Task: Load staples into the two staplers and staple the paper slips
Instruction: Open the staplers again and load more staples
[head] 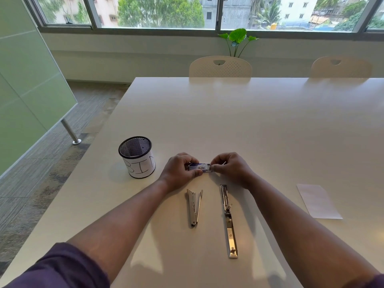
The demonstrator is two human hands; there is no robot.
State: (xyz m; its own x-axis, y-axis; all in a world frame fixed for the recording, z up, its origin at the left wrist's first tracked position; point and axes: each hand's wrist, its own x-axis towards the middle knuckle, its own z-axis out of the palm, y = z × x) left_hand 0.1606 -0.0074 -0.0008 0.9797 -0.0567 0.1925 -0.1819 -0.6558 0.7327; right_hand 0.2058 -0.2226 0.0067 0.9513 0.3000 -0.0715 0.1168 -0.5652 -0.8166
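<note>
A small purple-and-white staple box (199, 166) is held between both hands above the white table (270, 132). My left hand (178, 171) grips its left end, and my right hand (230, 168) pinches its right end with fingertips. Nearer to me lie two metal staplers. The left stapler (194, 206) is partly opened into a narrow V. The right stapler (228, 220) is swung fully open and lies flat in one long strip. White paper slips (318, 201) rest on the table to the right.
A black mesh cup labelled BIN (138, 156) stands left of my hands. Two cream chairs (220, 67) are tucked at the table's far edge, with a green plant (238, 39) by the window. The table's left edge drops to carpet.
</note>
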